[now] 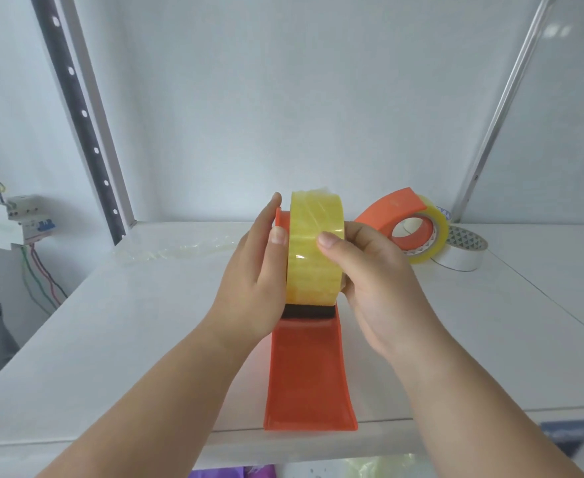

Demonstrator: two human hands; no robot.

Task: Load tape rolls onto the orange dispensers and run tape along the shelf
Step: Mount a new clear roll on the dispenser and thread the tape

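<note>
White shelf (111,339), smooth top, front edge near the camera. At back right, an orange dispenser (387,210) with a yellowish clear roll (437,232) lies on it, touching a white roll (463,250) with a patterned face just to its right. At back left, a crumpled strip of clear film (180,248) lies flat on the surface, near the dark perforated upright (87,129).

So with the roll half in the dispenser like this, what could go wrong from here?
The yellow tape roll may not be fully seated on the orange dispenser, so it could slip off. The left hand and right hand cover the hub, so seating is hard to check. No free tape end is visible.
</note>
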